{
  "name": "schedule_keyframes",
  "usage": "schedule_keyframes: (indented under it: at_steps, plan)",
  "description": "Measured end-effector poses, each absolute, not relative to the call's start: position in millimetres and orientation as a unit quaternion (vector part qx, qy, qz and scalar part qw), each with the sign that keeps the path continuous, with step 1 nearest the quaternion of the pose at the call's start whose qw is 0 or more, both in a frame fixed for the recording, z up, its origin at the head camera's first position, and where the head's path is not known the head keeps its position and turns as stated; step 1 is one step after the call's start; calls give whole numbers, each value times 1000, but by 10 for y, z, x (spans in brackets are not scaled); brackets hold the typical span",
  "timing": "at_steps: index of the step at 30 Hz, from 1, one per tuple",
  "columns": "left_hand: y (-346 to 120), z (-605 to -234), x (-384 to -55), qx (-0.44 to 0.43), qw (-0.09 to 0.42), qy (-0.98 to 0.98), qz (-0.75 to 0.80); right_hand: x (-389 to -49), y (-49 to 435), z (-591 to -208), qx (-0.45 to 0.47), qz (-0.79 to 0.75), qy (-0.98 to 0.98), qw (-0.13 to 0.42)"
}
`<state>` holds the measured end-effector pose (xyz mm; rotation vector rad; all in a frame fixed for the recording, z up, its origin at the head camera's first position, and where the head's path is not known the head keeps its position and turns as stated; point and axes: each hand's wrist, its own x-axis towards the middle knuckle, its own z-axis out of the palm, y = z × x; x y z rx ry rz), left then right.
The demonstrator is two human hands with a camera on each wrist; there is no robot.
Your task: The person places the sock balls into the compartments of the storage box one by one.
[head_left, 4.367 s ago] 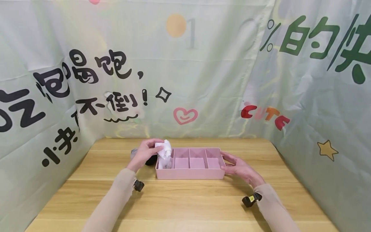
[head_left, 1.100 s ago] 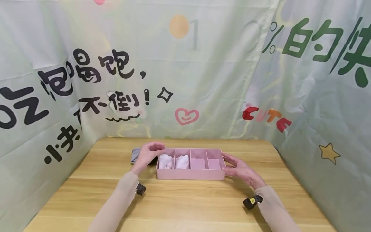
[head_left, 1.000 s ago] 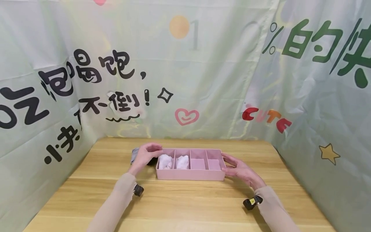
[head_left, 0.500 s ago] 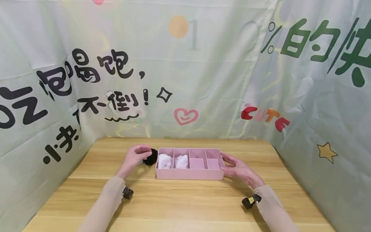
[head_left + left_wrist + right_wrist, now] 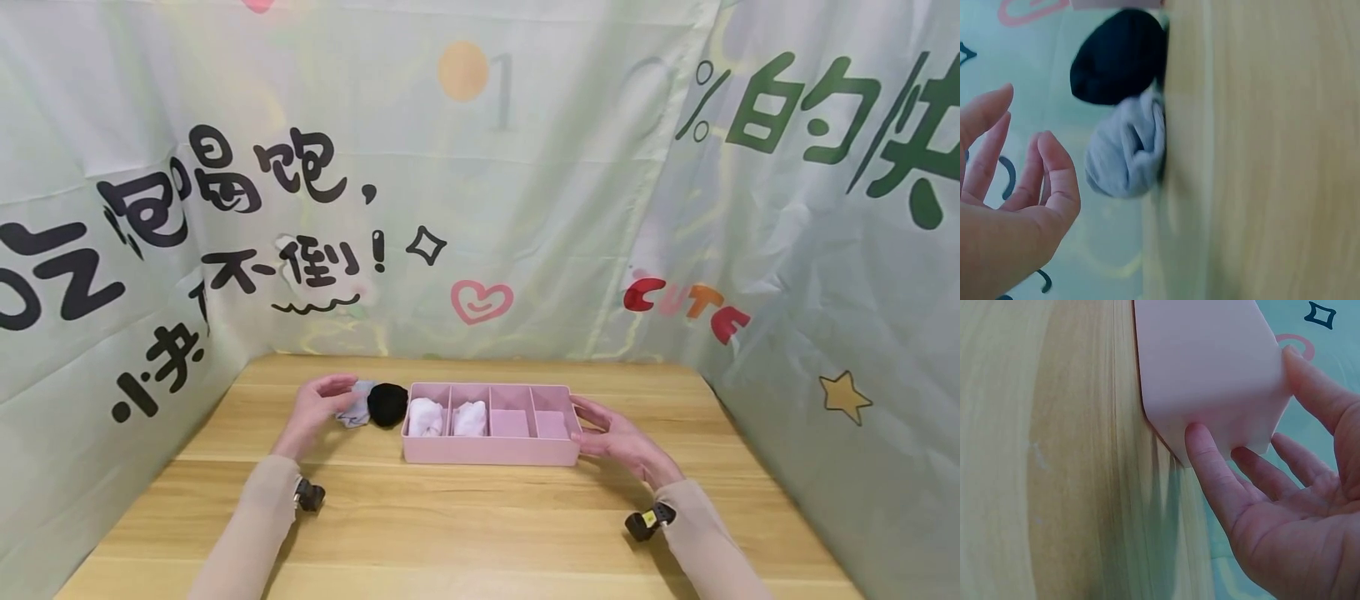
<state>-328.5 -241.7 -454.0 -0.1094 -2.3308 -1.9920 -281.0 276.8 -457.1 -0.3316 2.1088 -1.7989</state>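
Observation:
A pink box [image 5: 491, 451] with four compartments stands on the table. Each of its two left compartments holds a white balled-up sock [image 5: 427, 417]; the two right ones show bare floors. Left of the box lies a black balled-up sock [image 5: 387, 406], and beside that a grey one, the grey balled-up sock [image 5: 1125, 147]. My left hand [image 5: 318, 408] hovers just left of the grey sock, fingers loosely bent and holding nothing. At the box's right end my right hand [image 5: 618, 433] rests its fairly straight fingertips [image 5: 1197, 434] against the wall.
The wooden table [image 5: 480, 533] stretches in front of the box and to both sides. Printed fabric curtains [image 5: 555, 208] enclose it at the back, left and right. A small black camera [image 5: 310, 495] sits on each wrist.
A second white sock has gone into the compartment right of the first. My left hand has since drawn left, away from the box and past the black sock. The right hand stays put.

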Motion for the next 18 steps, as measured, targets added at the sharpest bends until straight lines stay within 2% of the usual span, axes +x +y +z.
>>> schedule_keyframes:
  at_steps: [9,18]
  plan:
    - [-2567,-4598,-3398,14,-11,-750,-661,-2816,2783,-4554,-119,-633,745,173]
    - [-2593,-4617,-3513,41,-36,-764,-644,-2829,2775,-4570,-120,-629,748,173]
